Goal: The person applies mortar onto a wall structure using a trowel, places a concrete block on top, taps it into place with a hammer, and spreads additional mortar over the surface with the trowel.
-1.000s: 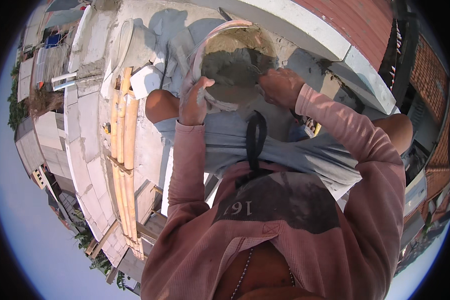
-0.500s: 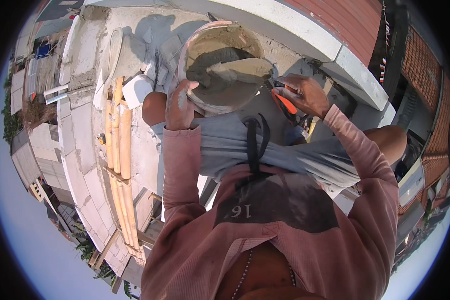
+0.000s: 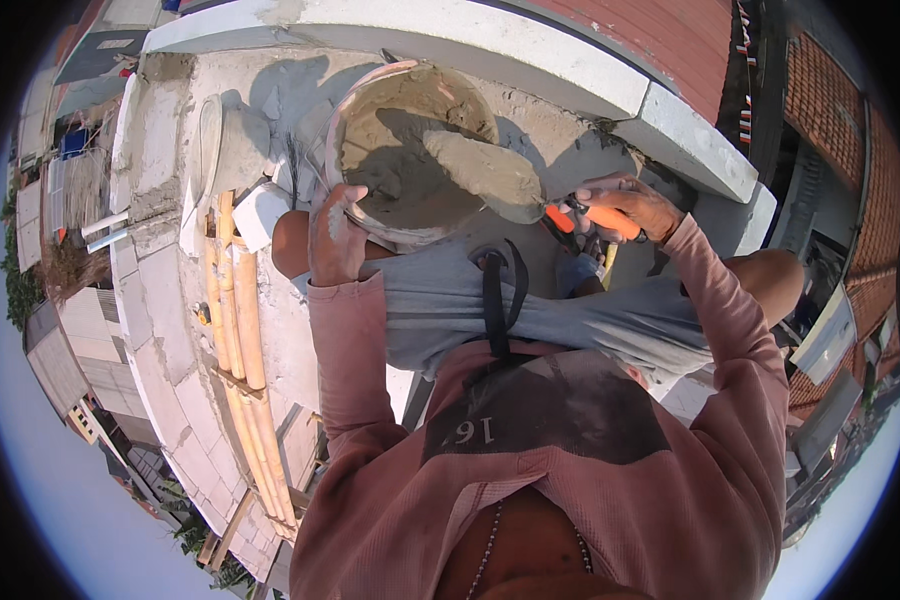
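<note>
A round bucket [image 3: 465, 97] with grey wet mortar [image 3: 395, 172] inside stands in front of my knees. My left hand [image 3: 337, 235] is closed on its near-left rim, thumb over the inside. In my right hand [image 3: 638, 207] is the orange handle of a trowel [image 3: 520, 205], fingers wrapped round it. The blade reaches left over the bucket's right rim, and a thick layer of mortar lies along it. Below the trowel, close to my right hand, rests another tool with a red-orange and black grip [image 3: 560, 220]; its kind is unclear.
Bamboo poles [image 3: 240, 310] run down the left beside a pale block wall [image 3: 160, 300]. White blocks [image 3: 263, 215] and a pale sack-like thing [image 3: 232, 140] lie left of the bucket. A raised white ledge [image 3: 570, 60] curves beyond it, bordering a red roof [image 3: 670, 30]. Tiled roofs [image 3: 840, 130] stand at right.
The trowel has come up out of the bucket and toward the right, its blade now turned with mortar on top. My left hand keeps its hold on the rim. The whole view has shifted slightly.
</note>
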Demonstrator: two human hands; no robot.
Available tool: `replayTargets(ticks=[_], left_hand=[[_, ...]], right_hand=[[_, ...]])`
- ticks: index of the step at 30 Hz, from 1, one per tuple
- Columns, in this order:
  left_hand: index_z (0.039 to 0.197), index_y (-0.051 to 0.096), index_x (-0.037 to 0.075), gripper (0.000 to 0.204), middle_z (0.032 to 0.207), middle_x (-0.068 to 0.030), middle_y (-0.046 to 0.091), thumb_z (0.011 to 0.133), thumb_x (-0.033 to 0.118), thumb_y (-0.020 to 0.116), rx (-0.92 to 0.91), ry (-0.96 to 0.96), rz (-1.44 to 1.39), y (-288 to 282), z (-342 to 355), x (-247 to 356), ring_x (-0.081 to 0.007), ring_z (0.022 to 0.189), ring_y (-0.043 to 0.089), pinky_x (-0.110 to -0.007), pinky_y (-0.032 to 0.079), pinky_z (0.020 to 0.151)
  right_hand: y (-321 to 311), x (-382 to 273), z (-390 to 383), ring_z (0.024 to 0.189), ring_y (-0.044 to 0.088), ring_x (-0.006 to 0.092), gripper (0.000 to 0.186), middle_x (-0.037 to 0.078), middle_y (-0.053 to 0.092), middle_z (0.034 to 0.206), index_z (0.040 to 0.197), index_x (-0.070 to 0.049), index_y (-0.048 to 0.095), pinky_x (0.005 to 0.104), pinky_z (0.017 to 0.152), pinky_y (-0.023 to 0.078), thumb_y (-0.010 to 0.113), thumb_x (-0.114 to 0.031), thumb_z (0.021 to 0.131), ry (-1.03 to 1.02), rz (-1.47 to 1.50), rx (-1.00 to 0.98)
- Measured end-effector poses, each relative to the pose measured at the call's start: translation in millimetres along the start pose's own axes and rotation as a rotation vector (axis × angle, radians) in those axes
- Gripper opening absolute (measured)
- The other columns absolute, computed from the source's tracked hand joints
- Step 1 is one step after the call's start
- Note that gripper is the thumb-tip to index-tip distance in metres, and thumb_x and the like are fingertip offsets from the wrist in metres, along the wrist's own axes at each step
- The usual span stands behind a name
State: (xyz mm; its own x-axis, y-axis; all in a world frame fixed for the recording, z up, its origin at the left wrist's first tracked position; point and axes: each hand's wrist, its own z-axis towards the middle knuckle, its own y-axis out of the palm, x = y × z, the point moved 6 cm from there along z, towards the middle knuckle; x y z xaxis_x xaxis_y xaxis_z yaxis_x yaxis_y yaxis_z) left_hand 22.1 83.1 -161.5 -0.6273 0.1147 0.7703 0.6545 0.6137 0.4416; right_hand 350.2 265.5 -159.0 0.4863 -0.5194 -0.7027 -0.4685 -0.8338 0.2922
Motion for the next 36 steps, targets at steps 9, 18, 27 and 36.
replayTargets(ticks=[9,18,27,36], left_hand=[[0.109,0.062,-0.003,0.025,0.117,-0.0154,0.061,0.085,0.006,0.06,0.157,-0.027,0.045,5.1,-1.5,14.7,-0.0285,0.11,0.062,-0.042,0.052,0.097],[0.079,0.064,-0.001,0.006,0.096,-0.0113,0.058,0.08,0.004,0.067,0.292,0.096,0.126,25.8,-19.8,32.2,-0.0269,0.096,0.062,-0.044,0.057,0.08],[0.085,0.063,-0.001,0.015,0.097,-0.012,0.059,0.072,-0.002,0.071,0.306,0.056,0.209,22.6,-15.9,31.8,-0.0282,0.091,0.064,-0.045,0.058,0.077],[0.104,0.059,-0.005,0.033,0.11,-0.0163,0.059,0.074,0.001,0.071,0.297,-0.034,0.079,15.0,-8.2,26.4,-0.031,0.102,0.063,-0.048,0.057,0.086]], right_hand=[[-71.3,-49.8,-137.8,0.072,0.064,0.02,0.038,0.01,0.068,0.088,0.113,-0.001,0.069,0.0309,0.062,0.049,0.06,-0.034,0.097,-0.347,-0.817,0.717],[-88.4,-4.3,-121.6,0.089,0.067,0.0331,0.031,0.012,0.063,0.104,0.12,-0.008,0.064,0.0426,0.071,0.056,0.063,-0.024,0.094,-0.28,-1.431,1.169],[-83.5,-5.3,-136.8,0.081,0.067,0.0341,0.03,0.014,0.066,0.098,0.117,-0.006,0.066,0.0431,0.07,0.054,0.06,-0.027,0.096,-0.228,-1.318,1.215],[-143.2,-4.7,-101.5,0.054,0.056,0.0179,0.044,0.007,0.057,0.066,0.086,-0.001,0.066,0.0321,0.052,0.045,0.056,-0.043,0.097,0.094,-0.533,0.754]])
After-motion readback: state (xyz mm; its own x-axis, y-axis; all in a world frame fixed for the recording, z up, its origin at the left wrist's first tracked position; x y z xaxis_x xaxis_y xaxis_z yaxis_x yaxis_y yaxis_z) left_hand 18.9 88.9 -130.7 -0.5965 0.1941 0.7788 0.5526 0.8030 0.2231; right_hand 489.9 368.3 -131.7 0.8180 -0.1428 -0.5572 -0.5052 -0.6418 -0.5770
